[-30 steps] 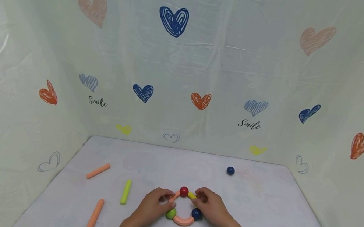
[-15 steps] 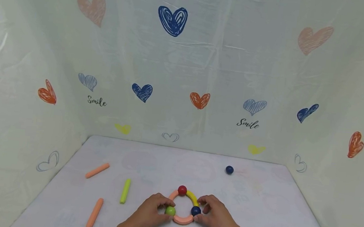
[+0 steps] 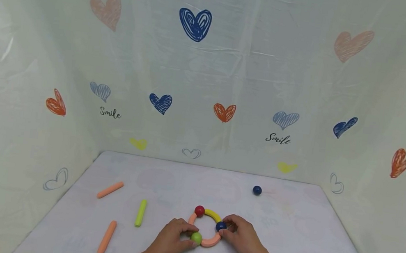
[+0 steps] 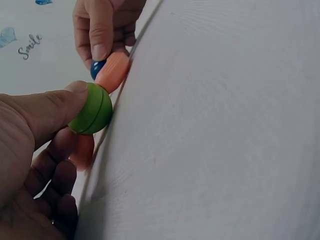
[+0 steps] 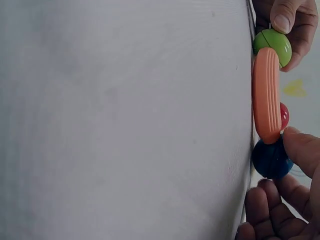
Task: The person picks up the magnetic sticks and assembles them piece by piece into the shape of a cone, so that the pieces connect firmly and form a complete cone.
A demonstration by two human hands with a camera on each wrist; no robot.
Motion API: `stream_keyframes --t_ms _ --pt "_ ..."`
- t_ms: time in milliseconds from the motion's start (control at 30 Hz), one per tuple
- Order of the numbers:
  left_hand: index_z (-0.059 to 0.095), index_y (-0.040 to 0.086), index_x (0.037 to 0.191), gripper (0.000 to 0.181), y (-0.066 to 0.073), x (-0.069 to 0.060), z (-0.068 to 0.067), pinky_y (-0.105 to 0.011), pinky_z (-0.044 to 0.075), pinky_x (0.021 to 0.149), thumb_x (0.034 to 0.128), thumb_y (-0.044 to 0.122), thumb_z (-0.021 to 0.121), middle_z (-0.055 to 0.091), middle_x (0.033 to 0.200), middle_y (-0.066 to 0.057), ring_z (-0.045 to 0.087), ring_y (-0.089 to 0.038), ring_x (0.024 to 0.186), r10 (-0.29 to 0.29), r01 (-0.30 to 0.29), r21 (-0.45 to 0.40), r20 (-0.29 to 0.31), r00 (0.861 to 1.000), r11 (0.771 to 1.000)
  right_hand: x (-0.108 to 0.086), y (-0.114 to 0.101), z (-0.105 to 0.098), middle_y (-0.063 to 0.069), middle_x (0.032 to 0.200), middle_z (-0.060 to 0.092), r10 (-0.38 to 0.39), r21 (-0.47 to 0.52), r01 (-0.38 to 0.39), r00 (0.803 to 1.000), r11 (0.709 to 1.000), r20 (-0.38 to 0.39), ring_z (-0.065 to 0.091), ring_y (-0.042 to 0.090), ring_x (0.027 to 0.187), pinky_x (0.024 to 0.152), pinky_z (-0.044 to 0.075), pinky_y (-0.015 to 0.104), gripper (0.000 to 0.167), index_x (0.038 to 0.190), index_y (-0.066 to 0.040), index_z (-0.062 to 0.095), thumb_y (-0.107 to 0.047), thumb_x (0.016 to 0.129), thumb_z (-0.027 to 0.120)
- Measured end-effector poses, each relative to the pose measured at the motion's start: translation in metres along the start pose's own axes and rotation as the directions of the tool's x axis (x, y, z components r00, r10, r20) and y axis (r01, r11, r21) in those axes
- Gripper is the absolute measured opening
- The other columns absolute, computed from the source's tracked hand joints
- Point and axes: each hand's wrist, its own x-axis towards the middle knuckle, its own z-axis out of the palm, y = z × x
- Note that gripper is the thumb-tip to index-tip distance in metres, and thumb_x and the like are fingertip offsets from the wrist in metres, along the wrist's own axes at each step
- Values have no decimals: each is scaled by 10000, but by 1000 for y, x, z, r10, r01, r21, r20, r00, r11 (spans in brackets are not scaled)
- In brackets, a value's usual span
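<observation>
Ring of balls and curved rods [image 3: 211, 241], apparently flat on the white-covered table [image 3: 167, 184], at the lower centre of the head view, between both hands. Looks like light, hard, smooth plastic; probably stiff in each piece but weak at the joins, perhaps held by magnets, so likelier to hinge or pull apart than to break. Expect slipperiness from the glossy balls, and rolling if detached; expect a surer hold on the near salmon curved rod [image 5: 267, 95], grooved along its length. Best taken by two balls at once, kept level and untwisted.

Count three balls in the ring: red ball [image 3: 199, 211] at its upper left, ring's navy ball [image 3: 221, 226] at its right, green ball [image 3: 196, 238] at its lower left. Count three curved rods too: the near salmon one, left salmon curved rod [image 3: 192, 218], yellow curved rod [image 3: 213, 214]. Loose: one navy ball [image 3: 257, 190] towards the upper right of the table; at its left, two salmon straight rods [image 3: 106, 238] and one lime straight rod [image 3: 140, 213].

Left hand [image 3: 168, 240] pinching the green ball between thumb and fingers; right hand [image 3: 246, 240] pinching the ring's navy ball likewise. Cannot tell whether left fingers also press the left salmon curved rod.
</observation>
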Motion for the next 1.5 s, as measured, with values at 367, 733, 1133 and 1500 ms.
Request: stream_keyframes --t_ms 367,733,1133,1500 --pt "789 221 1162 297 0 -1 2 -250 438 816 893 332 848 632 982 174 506 -47 954 18 -18 -6 -14 1000 1000 2 -4 1 -35 991 667 16 -55 -18 999 998 -30 586 122 913 805 525 297 378 1141 -106 734 -358 887 854" --pt "793 229 1152 288 0 -1 2 -244 435 802 888 325 854 638 985 163 507 -53 948 19 -19 -27 -16 1000 999 1 -2 1 -48 1024 666 -23 -56 21 999 998 -31 573 132 952 839 510 316 349 1144 -140 739 -346 886 854" --pt "799 228 1147 293 -1 0 3 -246 432 800 880 331 862 629 975 171 494 -53 934 21 -21 -9 -28 999 1000 0 0 0 -47 1064 681 -22 -35 22 999 999 -26 575 138 970 835 500 303 342 1160 -160 744 -337 889 854" --pt "789 241 1157 307 -2 -2 1 -248 445 824 885 368 853 631 991 171 501 -57 955 10 -10 2 -37 999 1000 0 -3 -1 -37 1066 676 -3 -16 2 1000 1000 -17 576 144 967 817 494 295 351 1164 -151 738 -337 890 854"
